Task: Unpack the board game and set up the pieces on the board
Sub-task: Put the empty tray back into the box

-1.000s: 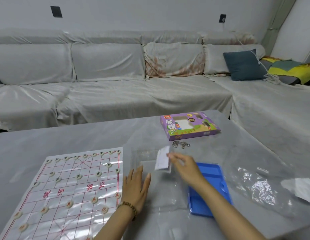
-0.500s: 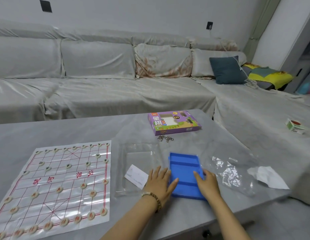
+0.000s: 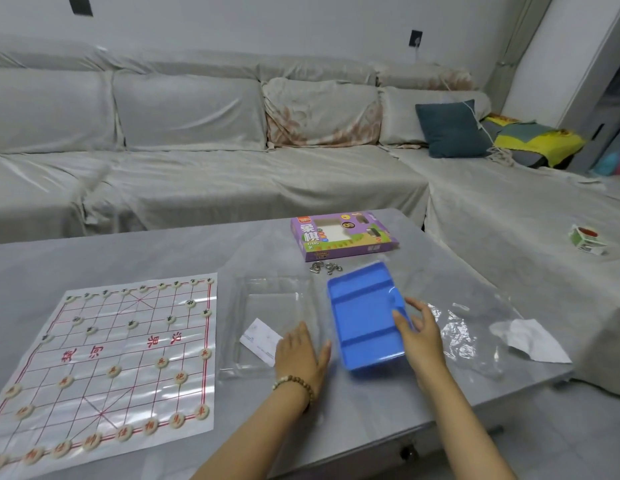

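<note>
Blue tray (image 3: 364, 320) lies empty, right grip (image 3: 422, 337) holding its edge, left grip (image 3: 301, 355) flat, wide; pieces (image 3: 179, 376) fill the board (image 3: 135, 389): setup looks done.

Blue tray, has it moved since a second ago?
Yes. The blue tray, held by the right hand, has shifted toward the purple game box; its far end now nearly reaches it.
</note>
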`<state>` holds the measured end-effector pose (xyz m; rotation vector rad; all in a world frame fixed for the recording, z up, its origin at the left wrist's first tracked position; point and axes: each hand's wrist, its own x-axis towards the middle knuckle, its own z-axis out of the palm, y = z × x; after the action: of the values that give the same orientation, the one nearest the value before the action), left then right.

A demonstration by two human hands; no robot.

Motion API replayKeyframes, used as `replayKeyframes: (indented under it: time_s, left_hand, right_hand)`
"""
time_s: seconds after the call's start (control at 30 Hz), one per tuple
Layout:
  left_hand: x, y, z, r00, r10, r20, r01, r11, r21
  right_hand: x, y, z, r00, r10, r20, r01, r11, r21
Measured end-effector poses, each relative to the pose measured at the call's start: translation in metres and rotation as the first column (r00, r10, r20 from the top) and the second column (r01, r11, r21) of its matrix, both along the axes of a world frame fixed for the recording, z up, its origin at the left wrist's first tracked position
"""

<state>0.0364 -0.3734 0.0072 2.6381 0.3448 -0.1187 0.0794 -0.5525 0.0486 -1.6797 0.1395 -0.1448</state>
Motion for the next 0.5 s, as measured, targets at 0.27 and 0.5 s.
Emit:
replayKeyframes:
  time_s: [0.27, 0.5]
  left_hand:
    - [-0.030, 0.029, -0.005, 0.954, -0.299, 0.011, 0.299, 0.954, -0.012]
    - [-0.036, 0.092, 0.020, 0.839, -0.542, -0.045, 0.543, 0.833, 0.109]
  right_hand:
    - [-0.002, -0.027, 0.011, 0.995, -0.086, 0.051, 0.077, 0.984, 0.158]
    - [-0.004, -0.028, 0.009, 0.999, -0.041, 0.019, 0.036, 0.973, 0.227]
